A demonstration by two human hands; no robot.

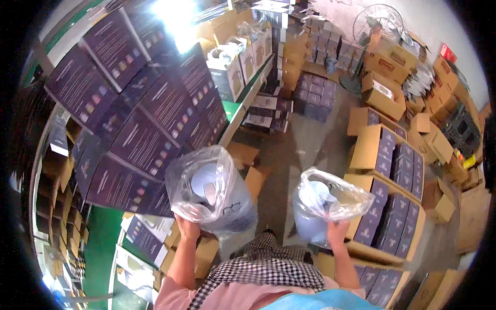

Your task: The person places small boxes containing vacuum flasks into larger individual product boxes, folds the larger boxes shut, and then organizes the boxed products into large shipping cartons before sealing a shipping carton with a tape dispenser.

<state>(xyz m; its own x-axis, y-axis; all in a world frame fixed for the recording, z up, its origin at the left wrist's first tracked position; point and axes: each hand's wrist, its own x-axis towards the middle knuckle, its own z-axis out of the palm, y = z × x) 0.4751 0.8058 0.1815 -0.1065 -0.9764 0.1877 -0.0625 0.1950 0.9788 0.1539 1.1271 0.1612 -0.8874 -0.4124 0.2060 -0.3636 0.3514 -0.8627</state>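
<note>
My left hand (187, 227) grips from below a clear plastic bag (212, 188) that wraps a pale blue, rounded appliance with a white lid. My right hand (337, 231) grips a second clear bag (323, 206) that holds another pale blue, rounded appliance. Both bags are held up in front of my chest, side by side and apart, over a bare concrete floor (305, 150). My forearms come up from the lower edge, over a checked garment.
A tall stack of dark purple product boxes (150, 108) leans on a green table (101, 243) at my left. Open cardboard cartons (387, 170) filled with purple boxes stand at my right. More cartons and a standing fan (376, 26) line the back wall.
</note>
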